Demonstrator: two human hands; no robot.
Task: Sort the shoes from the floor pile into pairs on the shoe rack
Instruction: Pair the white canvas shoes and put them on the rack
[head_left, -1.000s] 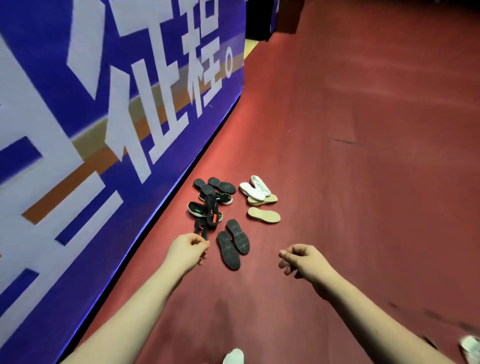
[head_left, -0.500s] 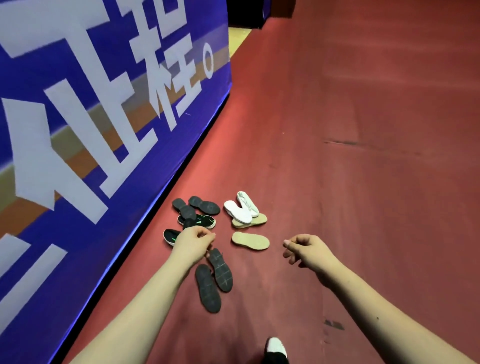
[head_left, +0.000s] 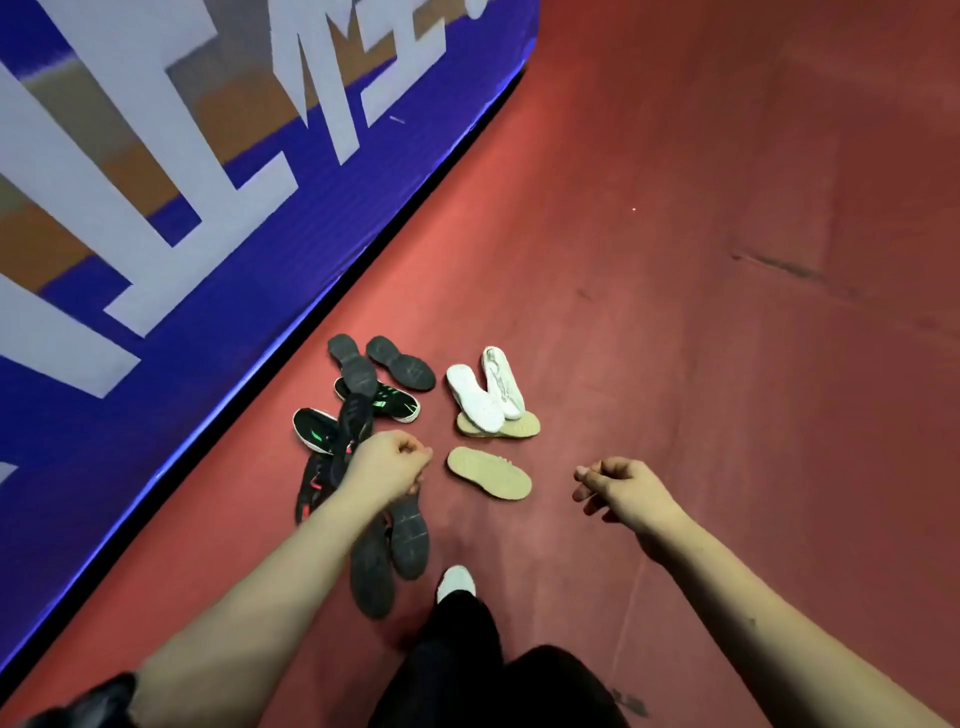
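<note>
Reaching stage, by the look of it: nothing lifted yet, and no shoe rack in view. Over the dark end of the shoe pile (head_left: 358, 415) with the left hand (head_left: 387, 465), fingers (head_left: 413, 456) curled under. Cannot tell whether pinching the heel of the grey-soled shoe (head_left: 410, 535) just below them or only hovering. Out to the side with the right hand (head_left: 618, 486), fingers (head_left: 587, 475) loosely curled on nothing.

Better to take a matched pair at once: close the left fingers round that grey-soled shoe and then its twin (head_left: 371, 571) touching it, both sole-up, nearer the body than the fingertips. For the right hand, go for the tan sole (head_left: 488, 473) just inward of its fingers, then its mate (head_left: 519, 428) beyond, pinned under the white shoes (head_left: 483, 395). Slide, do not yank.

Mind the blue banner wall (head_left: 208, 260) close outside the left fingers: little room there. Plenty of bare red floor (head_left: 727, 312) outward of and beyond the right fingers, so lift and turn that way. Watch the foot (head_left: 456, 582) beside the grey soles.
</note>
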